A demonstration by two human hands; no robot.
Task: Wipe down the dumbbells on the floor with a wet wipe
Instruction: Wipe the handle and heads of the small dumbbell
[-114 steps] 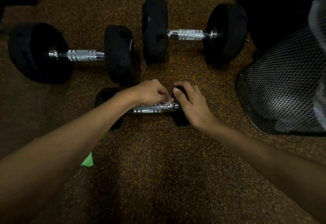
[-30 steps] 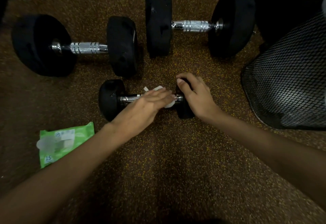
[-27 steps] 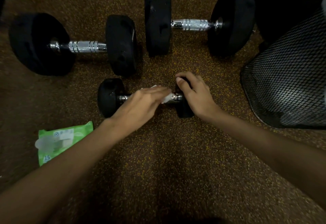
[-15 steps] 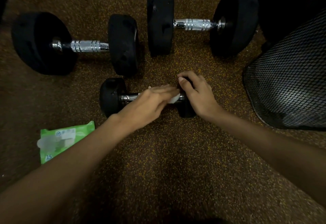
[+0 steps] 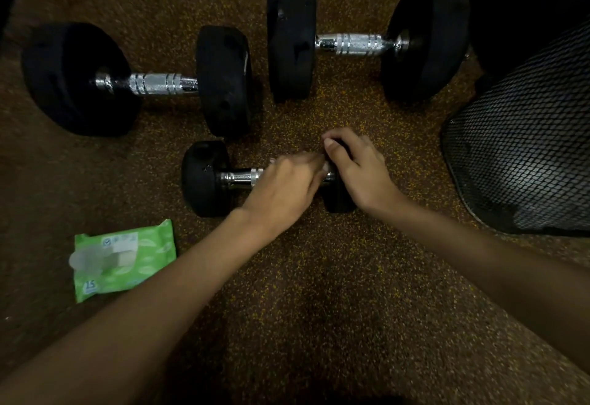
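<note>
Floor point(image 5: 319, 277): dark brown, densely flecked with yellow-orange specks. Small dumbbell point(image 5: 204, 178): black heads, chrome handle. Left large dumbbell point(image 5: 223, 79) and right large dumbbell point(image 5: 290, 37): black heads, chrome handles with ringed bands beside a knurled centre. Wet wipe point(image 5: 326, 166): white, only a sliver visible. Wipes pack point(image 5: 127, 261): light green, paler leaf print, white label, numeral "15" at one corner. Mesh basket point(image 5: 523, 136): black, diamond mesh.
</note>
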